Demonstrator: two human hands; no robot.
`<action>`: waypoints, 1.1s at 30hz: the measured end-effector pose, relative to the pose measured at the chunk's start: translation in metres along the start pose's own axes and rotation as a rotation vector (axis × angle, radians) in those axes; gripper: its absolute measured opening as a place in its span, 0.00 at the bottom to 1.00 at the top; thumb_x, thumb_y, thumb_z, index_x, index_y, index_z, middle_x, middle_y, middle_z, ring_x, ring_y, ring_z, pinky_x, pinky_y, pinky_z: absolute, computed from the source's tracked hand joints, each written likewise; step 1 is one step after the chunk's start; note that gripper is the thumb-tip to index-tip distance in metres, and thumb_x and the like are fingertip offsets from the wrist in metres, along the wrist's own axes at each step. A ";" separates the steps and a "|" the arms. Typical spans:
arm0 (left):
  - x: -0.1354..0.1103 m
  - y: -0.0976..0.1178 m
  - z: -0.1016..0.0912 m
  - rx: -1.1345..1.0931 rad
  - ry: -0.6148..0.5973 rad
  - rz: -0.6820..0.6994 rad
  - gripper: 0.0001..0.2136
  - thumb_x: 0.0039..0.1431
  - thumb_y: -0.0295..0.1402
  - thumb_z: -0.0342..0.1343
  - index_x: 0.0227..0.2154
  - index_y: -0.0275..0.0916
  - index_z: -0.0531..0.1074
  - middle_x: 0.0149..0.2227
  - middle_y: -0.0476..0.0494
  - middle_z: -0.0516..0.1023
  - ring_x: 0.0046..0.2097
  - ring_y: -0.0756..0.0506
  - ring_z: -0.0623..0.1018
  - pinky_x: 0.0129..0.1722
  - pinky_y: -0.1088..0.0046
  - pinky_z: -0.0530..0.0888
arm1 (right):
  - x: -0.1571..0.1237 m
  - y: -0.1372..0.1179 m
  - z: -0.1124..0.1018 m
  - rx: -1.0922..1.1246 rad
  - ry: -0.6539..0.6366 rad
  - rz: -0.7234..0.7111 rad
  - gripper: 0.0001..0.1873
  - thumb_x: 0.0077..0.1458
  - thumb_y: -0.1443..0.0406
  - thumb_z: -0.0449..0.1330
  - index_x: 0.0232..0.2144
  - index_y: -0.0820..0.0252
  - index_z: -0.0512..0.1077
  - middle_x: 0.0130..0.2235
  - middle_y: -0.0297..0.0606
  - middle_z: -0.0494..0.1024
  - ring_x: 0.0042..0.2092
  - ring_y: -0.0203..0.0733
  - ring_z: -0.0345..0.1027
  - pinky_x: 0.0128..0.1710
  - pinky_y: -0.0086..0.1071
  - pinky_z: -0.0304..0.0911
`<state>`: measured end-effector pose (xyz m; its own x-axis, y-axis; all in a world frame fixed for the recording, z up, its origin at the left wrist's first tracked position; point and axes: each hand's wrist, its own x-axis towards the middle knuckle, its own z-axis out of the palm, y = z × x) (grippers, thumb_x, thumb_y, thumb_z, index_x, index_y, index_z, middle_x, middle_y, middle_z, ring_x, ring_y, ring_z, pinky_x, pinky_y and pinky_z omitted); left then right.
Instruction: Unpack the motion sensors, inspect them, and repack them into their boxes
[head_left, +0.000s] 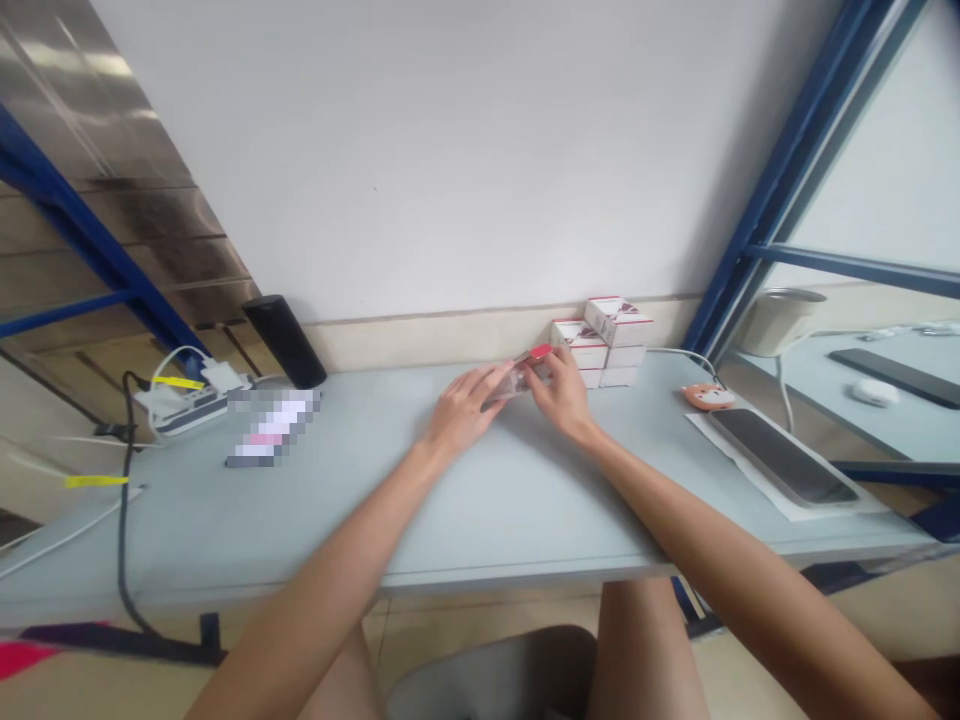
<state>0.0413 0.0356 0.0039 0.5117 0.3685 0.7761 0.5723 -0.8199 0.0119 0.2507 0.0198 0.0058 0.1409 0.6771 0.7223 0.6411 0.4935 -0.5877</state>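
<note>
Near the back of the table, my left hand [459,410] and my right hand [564,398] meet around a small package [519,382]. It looks partly see-through or greyish, with a red flap [540,351] at its far right end. My left fingers close on its left side, and my right thumb and fingers pinch its right side. Fingers and blur hide much of it, so its contents cannot be made out. Just beyond my right hand, several small white boxes [619,362] with red edges stand stacked against the wall.
The pale table [495,530] meets a white wall. On the left are a black cylinder [285,340], a power strip [193,410] with cables and a pixelated flat item [274,428]. To the right lie an orange-and-white mouse-like object [709,397] and a dark phone-like slab [780,455] on paper.
</note>
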 end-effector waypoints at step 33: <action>-0.005 -0.011 -0.025 0.127 -0.254 -0.277 0.32 0.52 0.21 0.56 0.62 0.46 0.72 0.61 0.39 0.72 0.62 0.36 0.72 0.65 0.55 0.66 | 0.011 0.006 -0.009 0.443 0.331 0.522 0.17 0.62 0.48 0.57 0.37 0.53 0.64 0.37 0.35 0.70 0.35 0.41 0.71 0.22 0.30 0.72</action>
<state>0.0165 0.0317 0.0155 0.4603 0.6777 0.5734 0.7773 -0.6197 0.1084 0.2627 0.0253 0.0140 0.6066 0.7182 0.3408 0.0760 0.3744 -0.9242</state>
